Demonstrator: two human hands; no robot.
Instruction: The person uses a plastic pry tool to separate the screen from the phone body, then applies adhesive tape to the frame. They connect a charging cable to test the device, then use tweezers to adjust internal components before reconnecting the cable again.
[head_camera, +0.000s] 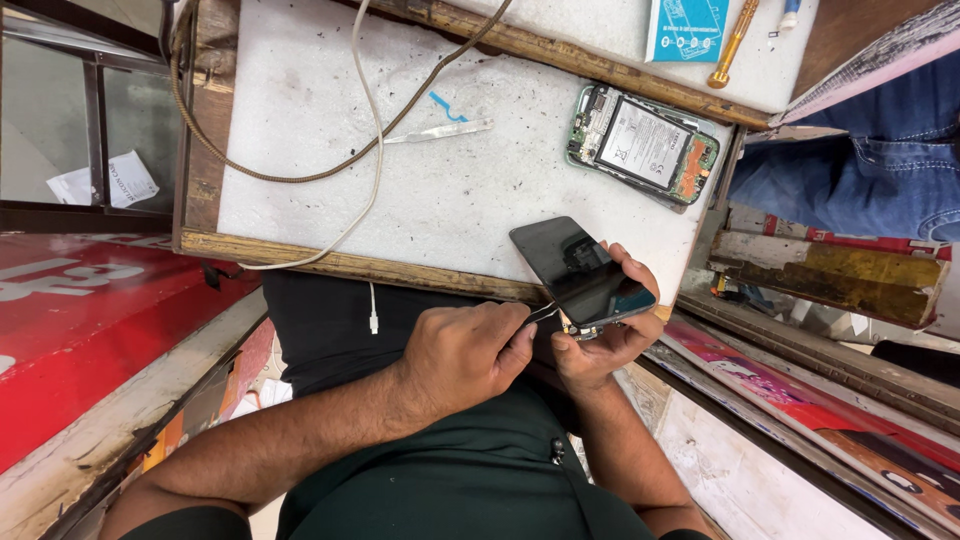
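Right hand (600, 345) grips a black glossy smartphone (580, 270); left hand (465, 355) pinches thin metal tweezers (543, 314) at its lower edge.

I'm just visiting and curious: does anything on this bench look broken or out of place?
Yes. An opened phone lies on the white worktop with its back off, battery and circuit boards exposed. It sits askew at the far right corner, partly overhanging the edge.

Glossy black glass phone (580, 270); thin bright metal tweezers (543, 313); rough, speckled white board (330, 140) framed in worn wood. At one o'clock, opened phone (642, 147) with matt battery; braided cloth cable (300, 176).
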